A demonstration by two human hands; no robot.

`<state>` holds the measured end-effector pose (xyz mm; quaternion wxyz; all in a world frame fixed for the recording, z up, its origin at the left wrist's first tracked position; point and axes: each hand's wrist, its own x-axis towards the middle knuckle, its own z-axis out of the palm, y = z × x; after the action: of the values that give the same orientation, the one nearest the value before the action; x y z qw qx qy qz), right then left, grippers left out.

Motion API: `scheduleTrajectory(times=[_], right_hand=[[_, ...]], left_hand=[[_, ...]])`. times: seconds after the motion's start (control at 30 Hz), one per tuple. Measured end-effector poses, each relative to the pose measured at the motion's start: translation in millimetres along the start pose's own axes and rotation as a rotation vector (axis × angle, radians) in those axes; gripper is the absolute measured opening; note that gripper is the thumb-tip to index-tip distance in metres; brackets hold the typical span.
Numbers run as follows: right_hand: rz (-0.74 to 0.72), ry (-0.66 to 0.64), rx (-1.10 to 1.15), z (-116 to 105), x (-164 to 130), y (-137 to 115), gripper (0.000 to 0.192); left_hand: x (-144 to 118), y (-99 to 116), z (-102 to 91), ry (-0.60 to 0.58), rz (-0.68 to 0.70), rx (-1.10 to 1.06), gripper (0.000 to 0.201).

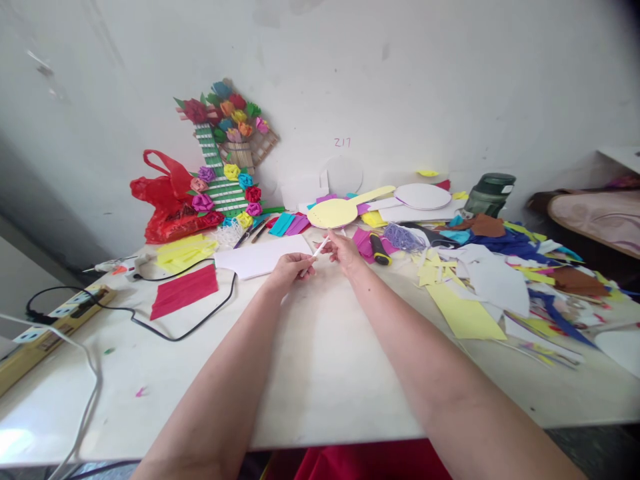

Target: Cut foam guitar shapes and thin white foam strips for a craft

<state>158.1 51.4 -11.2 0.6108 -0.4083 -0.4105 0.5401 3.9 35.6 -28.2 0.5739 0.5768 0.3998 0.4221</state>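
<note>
Over the middle of the table, my left hand (293, 268) has its fingers closed on the lower end of a thin white stick (321, 247). The upper part of that stick is pinched by my right hand (343, 252). It slants up to the right, and I cannot make out whether it is rolled paper or plastic. Just beyond my hands lies a yellow paddle-shaped cutout (333, 213) with a long handle. Under and beside my left hand is a stack of white paper (260, 256). A yellow-and-black utility knife (380, 249) rests right of my right hand.
Paper scraps (493, 273) heap up on the right near a dark green bottle (493, 195). At the left are red crepe paper (184, 291), a glue gun (113, 265) with a black cord and a power strip (55, 327). A paper-flower decoration (223, 167) leans on the wall.
</note>
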Motion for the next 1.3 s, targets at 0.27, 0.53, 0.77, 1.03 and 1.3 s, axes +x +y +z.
scheduleTrajectory(times=[0.27, 0.53, 0.77, 1.03, 1.3], right_hand=[[-0.071, 0.014, -0.055, 0.9, 2.8, 6.5, 0.015], [-0.074, 0.054, -0.061, 5.5, 0.4, 7.2, 0.019], [-0.028, -0.021, -0.039, 2.0, -1.0, 4.2, 0.019], [-0.041, 0.13, -0.12, 4.4, -2.3, 1.7, 0.019], [-0.037, 0.166, -0.133, 5.4, -0.8, 4.1, 0.018]], left_hand=[[-1.8, 1.8, 3.8, -0.043, -0.015, 0.03, 0.032], [-1.3, 1.5, 6.7, 0.048, 0.018, 0.133, 0.033], [-0.4, -0.9, 3.0, 0.039, 0.005, 0.088, 0.032], [-2.0, 2.9, 12.0, 0.105, 0.049, 0.21, 0.024], [-2.1, 4.1, 18.5, 0.189, 0.046, 0.266, 0.02]])
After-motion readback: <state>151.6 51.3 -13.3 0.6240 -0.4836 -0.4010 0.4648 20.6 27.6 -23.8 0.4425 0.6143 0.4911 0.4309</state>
